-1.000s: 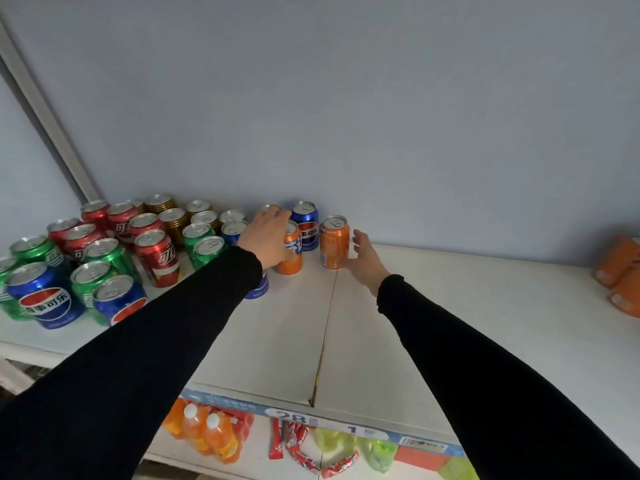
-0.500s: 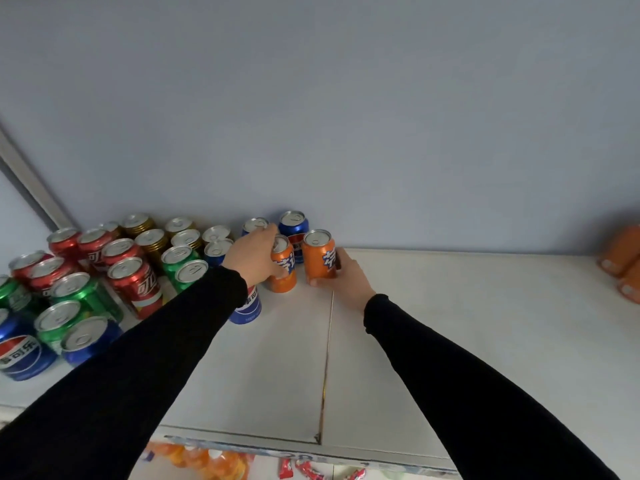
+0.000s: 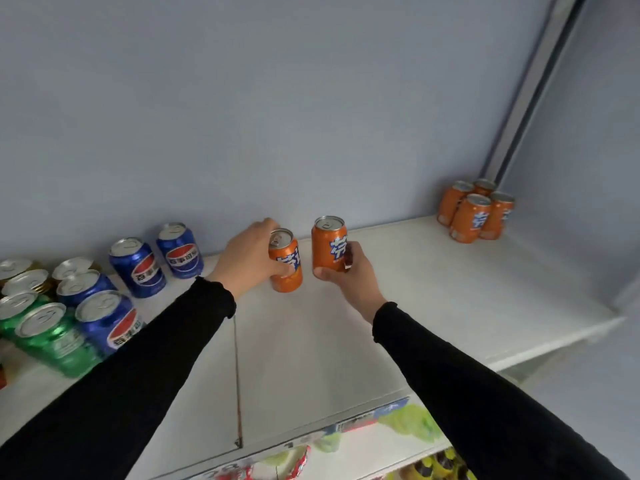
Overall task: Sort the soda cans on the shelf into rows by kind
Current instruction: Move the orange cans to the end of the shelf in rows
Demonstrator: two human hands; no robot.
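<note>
My left hand (image 3: 250, 257) grips an orange soda can (image 3: 286, 261) near the back of the white shelf (image 3: 433, 292). Just to its right, my right hand (image 3: 349, 271) holds a second orange can (image 3: 328, 244) from below and behind, raised slightly higher than the first. Several orange cans (image 3: 474, 213) stand grouped in the far right corner. At the left are blue cans (image 3: 157, 261), green cans (image 3: 52, 336) and gold cans (image 3: 20, 271), partly cut off by the frame edge.
A seam (image 3: 237, 372) runs front to back through the shelf between my arms. A metal upright (image 3: 519, 98) rises behind the orange group. Packaged goods (image 3: 408, 420) show on the shelf below, under the price strip.
Both hands have closed round the two orange cans and carried them rightward, away from the mixed cluster. The view has swung right, bringing the orange group in the corner into sight.
</note>
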